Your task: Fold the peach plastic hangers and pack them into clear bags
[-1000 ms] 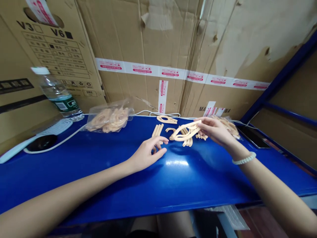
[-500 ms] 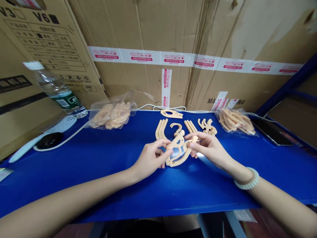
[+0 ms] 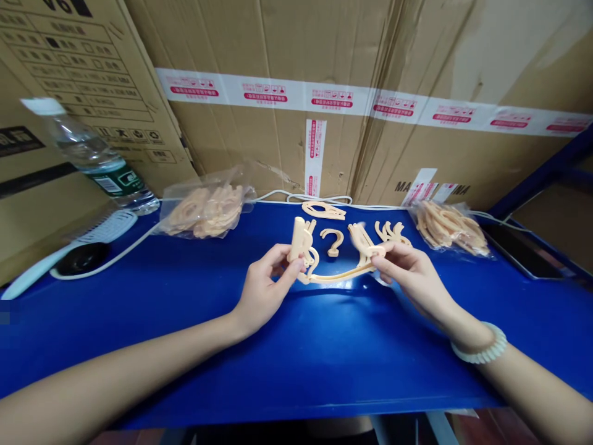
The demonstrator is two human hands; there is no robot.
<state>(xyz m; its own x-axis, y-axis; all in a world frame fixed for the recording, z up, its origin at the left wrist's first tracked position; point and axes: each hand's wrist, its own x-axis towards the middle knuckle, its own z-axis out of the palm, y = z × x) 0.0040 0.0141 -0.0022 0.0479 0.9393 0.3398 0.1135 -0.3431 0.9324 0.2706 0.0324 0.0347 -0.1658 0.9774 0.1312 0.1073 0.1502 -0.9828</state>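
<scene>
Between my hands, just above the blue table, hangs a beige folding clothes hanger [image 3: 333, 277] without a hook on it. My left hand [image 3: 269, 281] pinches its raised left arm. Thumb and fingers of my right hand [image 3: 410, 275] are closed on its right end. Beyond it lies a loose hanger hook [image 3: 333, 240] shaped like a question mark. Straight beige strips [image 3: 360, 235] lie behind the hanger, partly hidden by it. Several small hooks [image 3: 390, 231] sit in a pile near my right fingers. Farther back rests a flat beige hanger piece [image 3: 323, 210].
Clear bags of beige parts lie at the back left [image 3: 206, 210] and back right [image 3: 449, 228]. A water bottle [image 3: 99, 161], a pale hairbrush [image 3: 69, 250] and a black mouse [image 3: 83, 258] are at left. A dark phone [image 3: 523, 250] lies at right. Cardboard boxes [image 3: 259, 148] wall the back.
My hands have moved apart, and the hanger has swung from a folded, bunched shape into a wider one with its left arm upright. The view has shifted slightly.
</scene>
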